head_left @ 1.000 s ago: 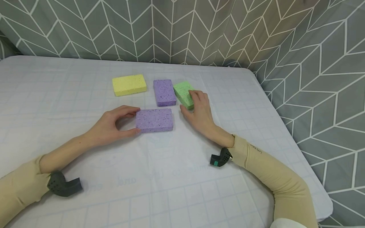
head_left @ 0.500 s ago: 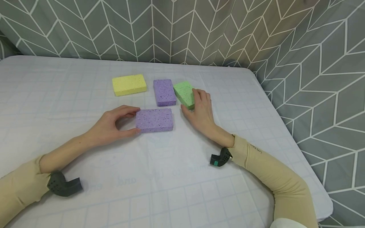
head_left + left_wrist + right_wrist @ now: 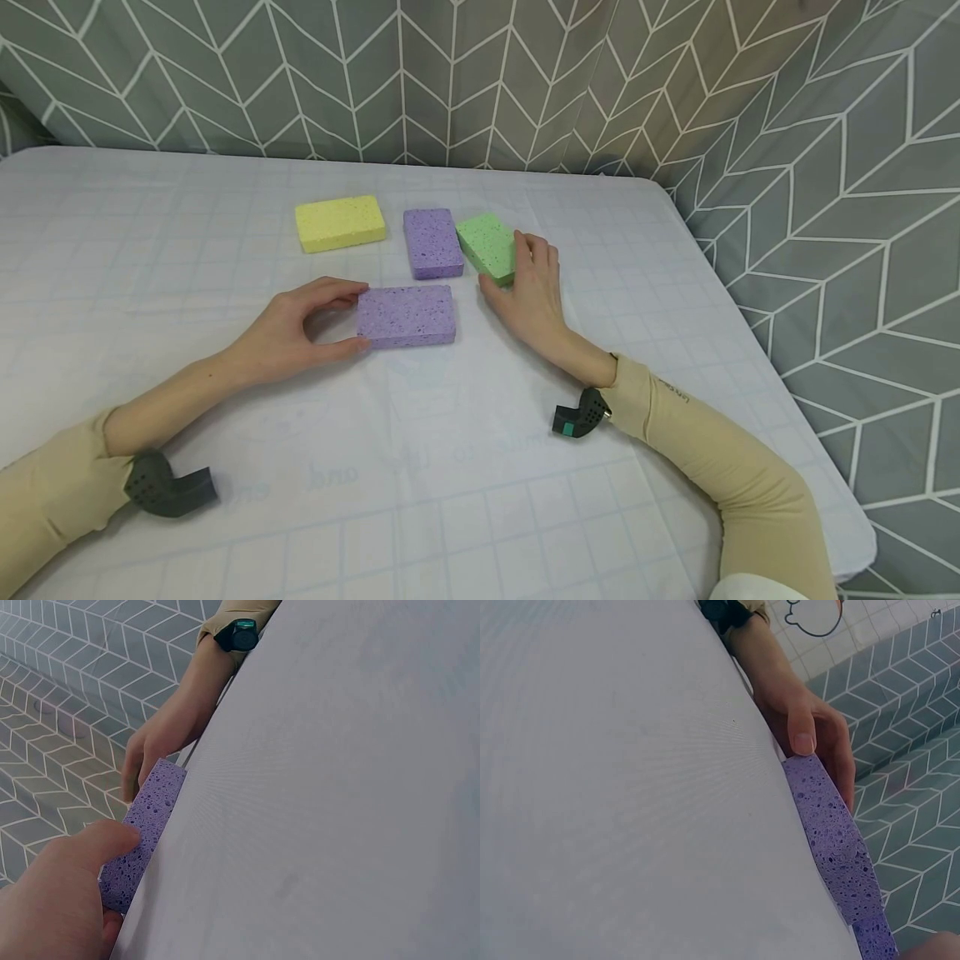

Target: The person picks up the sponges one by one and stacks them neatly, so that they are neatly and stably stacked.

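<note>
Here's the left hand (image 3: 296, 331), with a yellow sponge (image 3: 341, 223) beyond it on the white tablecloth (image 3: 450, 433); thumb and fingers pinch the left end of the near purple sponge (image 3: 407, 315); just behind, the far purple sponge (image 3: 432, 242); beside that, the green sponge (image 3: 483, 243), the right hand (image 3: 530, 293) at its right edge, gripping or not, I can't tell.

This looked like a small indoor corner fitted out for recording; whether in a home, lab or office could not be told. Grey coverings (image 3: 420, 79) with white chevron lines filled the head view's top and right side, behind a round-cornered bench (image 3: 465, 517) with a pale, faintly gridded top. Dark wrist-worn devices (image 3: 171, 487) showed at lower left and right of centre. A white gridded surface (image 3: 877, 622) filled the right wrist view's upper right.
</note>
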A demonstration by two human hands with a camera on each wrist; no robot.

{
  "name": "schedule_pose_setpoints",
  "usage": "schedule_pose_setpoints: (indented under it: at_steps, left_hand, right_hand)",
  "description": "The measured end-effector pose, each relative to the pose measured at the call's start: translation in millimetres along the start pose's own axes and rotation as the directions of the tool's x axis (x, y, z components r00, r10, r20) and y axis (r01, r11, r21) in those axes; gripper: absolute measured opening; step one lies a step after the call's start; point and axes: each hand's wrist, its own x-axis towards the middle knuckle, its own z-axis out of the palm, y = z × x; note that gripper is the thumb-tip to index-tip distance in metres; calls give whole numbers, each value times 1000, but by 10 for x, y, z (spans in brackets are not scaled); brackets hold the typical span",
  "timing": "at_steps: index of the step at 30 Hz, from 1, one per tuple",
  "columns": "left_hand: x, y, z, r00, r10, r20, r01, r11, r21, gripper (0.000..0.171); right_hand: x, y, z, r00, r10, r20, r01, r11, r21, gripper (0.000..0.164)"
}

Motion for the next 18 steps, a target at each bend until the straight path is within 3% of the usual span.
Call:
schedule_pose_setpoints:
  at_steps: [8,18]
  left_hand:
    - [2,-3,0,1000,7,-3,-7,1000,2,66]
    - [-3,-1,-3,1000,0,1,0,1000,6,67]
  right_hand:
    - [10,-14,-14,997,70,28,-71,997,39,84]
    - [24,-15,-14,991,123,58,-126,991,53,80]
